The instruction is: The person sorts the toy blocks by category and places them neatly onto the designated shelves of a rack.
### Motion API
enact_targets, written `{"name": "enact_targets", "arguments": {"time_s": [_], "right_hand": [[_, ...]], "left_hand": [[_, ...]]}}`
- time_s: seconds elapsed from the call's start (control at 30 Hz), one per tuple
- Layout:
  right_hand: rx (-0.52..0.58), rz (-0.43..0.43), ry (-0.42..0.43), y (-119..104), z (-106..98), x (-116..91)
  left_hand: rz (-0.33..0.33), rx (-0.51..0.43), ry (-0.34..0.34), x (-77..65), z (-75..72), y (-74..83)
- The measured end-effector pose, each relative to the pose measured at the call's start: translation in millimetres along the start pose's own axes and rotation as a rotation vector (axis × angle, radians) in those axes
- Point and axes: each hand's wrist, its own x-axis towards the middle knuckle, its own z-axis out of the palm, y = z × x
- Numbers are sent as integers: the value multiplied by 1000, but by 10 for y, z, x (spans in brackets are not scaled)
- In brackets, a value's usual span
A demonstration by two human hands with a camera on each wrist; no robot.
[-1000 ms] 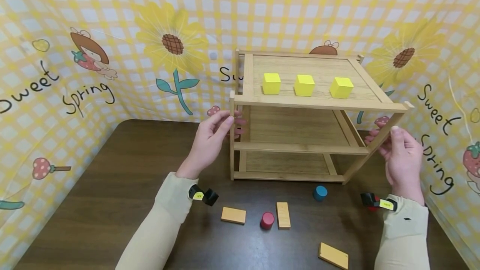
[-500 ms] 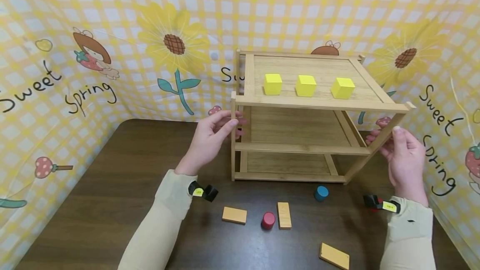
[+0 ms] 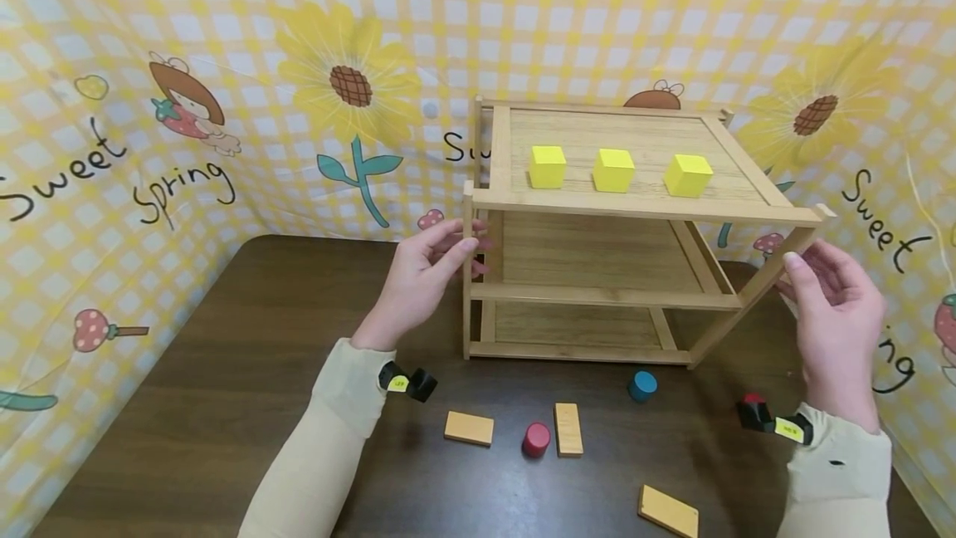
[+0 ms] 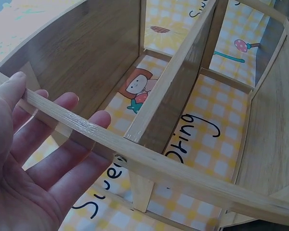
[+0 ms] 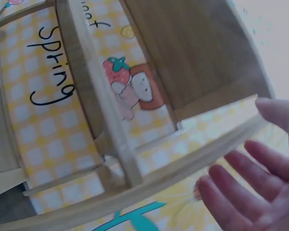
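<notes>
A three-tier wooden shelf (image 3: 642, 208) stands on the table, with three yellow cubes lined up on its top board: a left cube (image 3: 548, 168), a middle cube (image 3: 614, 171) and a right cube (image 3: 688, 176). My left hand (image 3: 417, 276) holds the shelf's left front post (image 4: 173, 166) lightly, thumb in front and fingers behind. At the right front post (image 3: 758, 282), my right hand (image 3: 844, 318) has its fingers loosely spread and nothing in its grasp. The right wrist view shows those fingers (image 5: 231, 197) apart from the post; whether the thumb touches it I cannot tell.
On the dark table (image 3: 187, 405) before the shelf lie a blue cylinder (image 3: 642, 386), a red cylinder (image 3: 536, 439) and wooden blocks (image 3: 469, 427) (image 3: 568, 430) (image 3: 668, 511). Another red piece (image 3: 753, 398) is partly hidden by the right wrist camera. Checked cloth hangs behind.
My right hand has let go of the right post and drawn away to the right, its fingers coming out from behind. The left hand stays on its post. The shelf has not visibly moved.
</notes>
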Motion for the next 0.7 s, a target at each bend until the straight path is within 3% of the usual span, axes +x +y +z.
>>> {"name": "enact_targets", "arguments": {"time_s": [0.2, 0.37, 0.47, 0.57, 0.7], "right_hand": [[-289, -221, 104, -172, 94, -141], [-236, -348, 106, -329, 218, -279], [-109, -395, 17, -414, 299, -379], [-66, -429, -107, -458, 361, -477], [-22, -406, -298, -445, 403, -566]], "left_hand": [[-1, 45, 6, -10, -5, -5], [-3, 54, 7, -14, -8, -5], [-3, 29, 3, -7, -5, -4], [-2, 2, -2, 0, 0, -2], [-3, -17, -1, -3, 4, 1]]}}
